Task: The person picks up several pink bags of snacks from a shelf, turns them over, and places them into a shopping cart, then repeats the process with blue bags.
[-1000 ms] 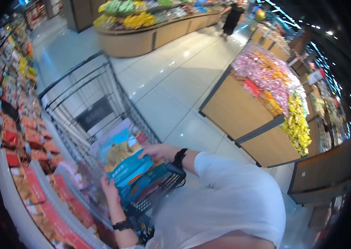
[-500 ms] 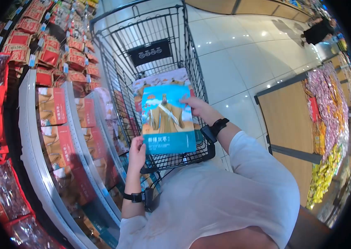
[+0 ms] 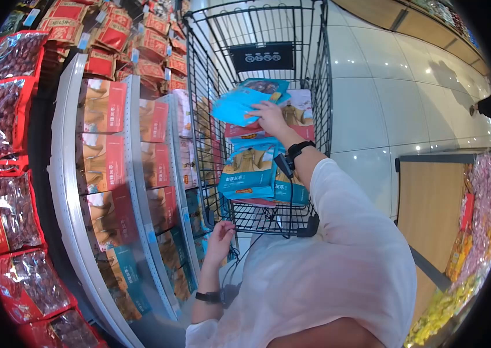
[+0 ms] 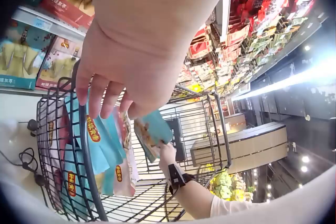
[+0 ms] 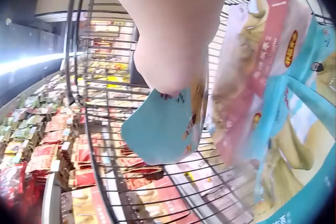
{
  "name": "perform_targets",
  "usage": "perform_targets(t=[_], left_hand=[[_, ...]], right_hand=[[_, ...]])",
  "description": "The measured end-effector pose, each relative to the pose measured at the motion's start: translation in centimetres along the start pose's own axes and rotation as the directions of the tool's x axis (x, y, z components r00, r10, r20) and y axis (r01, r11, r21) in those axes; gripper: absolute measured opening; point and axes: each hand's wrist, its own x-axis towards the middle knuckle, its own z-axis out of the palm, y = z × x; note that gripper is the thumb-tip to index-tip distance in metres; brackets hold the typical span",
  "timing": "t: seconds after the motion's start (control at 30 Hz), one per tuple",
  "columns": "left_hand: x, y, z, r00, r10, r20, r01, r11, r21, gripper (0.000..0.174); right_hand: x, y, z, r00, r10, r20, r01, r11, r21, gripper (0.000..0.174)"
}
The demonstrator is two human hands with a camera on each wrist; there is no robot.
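In the head view my right hand (image 3: 270, 119) grips a blue bag of dried jujubes (image 3: 229, 109) by its edge, tilted inside the shopping cart (image 3: 328, 75). The right wrist view shows the plain blue side of this bag (image 5: 156, 129) hanging below the hand, amid the wire basket. Nearer my body, teal jujube bags (image 3: 248, 174) lie in the cart, with a pink jujube bag (image 3: 302, 104) beyond them. My left hand (image 3: 221, 239) is at the cart's near left corner, holding nothing; its fingers (image 4: 107, 98) hang loosely curled by the rim in the left wrist view.
Shelves of boxed jujube bags (image 3: 103, 162) run close along the cart's left side. Red bags of dates (image 3: 4, 119) hang at the far left. A wooden display bin (image 3: 431, 203) stands to the right across the tiled floor (image 3: 361, 110). A person in black (image 3: 489, 107) is at the right edge.
Both hands held a blue jujube bag upright over the cart half a second ago. Now my left hand is off it, lower, while my right hand has reached farther into the cart gripping a blue bag.
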Motion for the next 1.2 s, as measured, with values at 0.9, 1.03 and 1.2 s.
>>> perform_targets(t=[0.9,1.03,1.2], left_hand=[[-14.3,-9.0,-15.6,0.4,-0.228,-0.888,-0.145,0.941,-0.306,0.033],[-17.2,-11.5,-21.0,0.197,-0.26,-0.945,-0.313,0.897,-0.312,0.034],[-17.5,-17.9,-30.7,-0.172,-0.006,-0.985,-0.211,0.977,0.031,0.033]], right_hand=[[-5.9,4.2,5.5,0.486,0.621,0.614,-0.814,0.067,0.576,0.047],[-6.3,-2.1,-0.1,0.62,0.564,0.545,-0.709,0.106,0.697,0.042],[-10.6,-16.4,-6.3,0.861,0.306,0.406,-0.498,0.352,0.792,0.028]])
